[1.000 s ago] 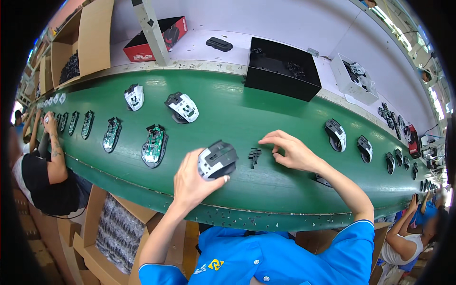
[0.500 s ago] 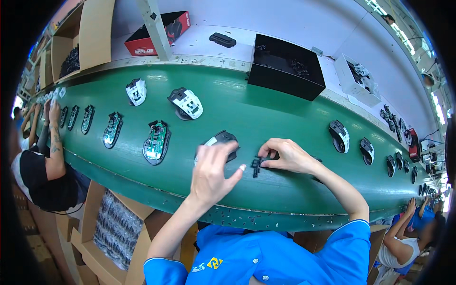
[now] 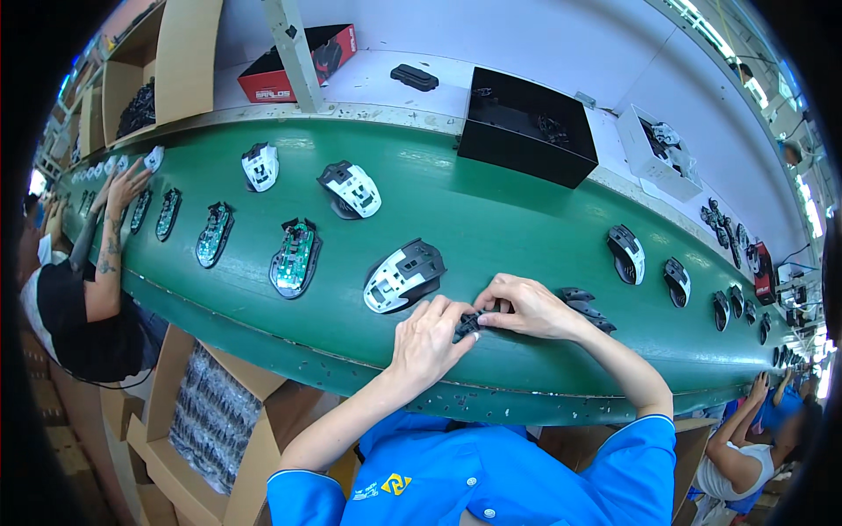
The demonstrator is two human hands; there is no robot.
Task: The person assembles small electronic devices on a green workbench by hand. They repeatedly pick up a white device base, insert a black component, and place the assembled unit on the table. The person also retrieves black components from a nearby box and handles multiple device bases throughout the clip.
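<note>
Both my hands meet over a small black plastic part in front of me on the green belt. My right hand pinches its far right side between thumb and fingers. Closed on its left side is my left hand, which covers some of it. Just beyond my left hand lies a white-and-black mouse top shell, inner side up. Beside my right wrist rest dark curved pieces, partly hidden by the forearm.
Mouse bases with green circuit boards and white shells lie to the left; more mice are on the right. A black box stands at the belt's far edge. A co-worker's hand reaches in at far left.
My left hand has come right and down from beside the mouse shell onto the black part, uncovering the shell. My right hand keeps its pinch, now slightly lower. The co-worker's hand has moved toward a white shell.
</note>
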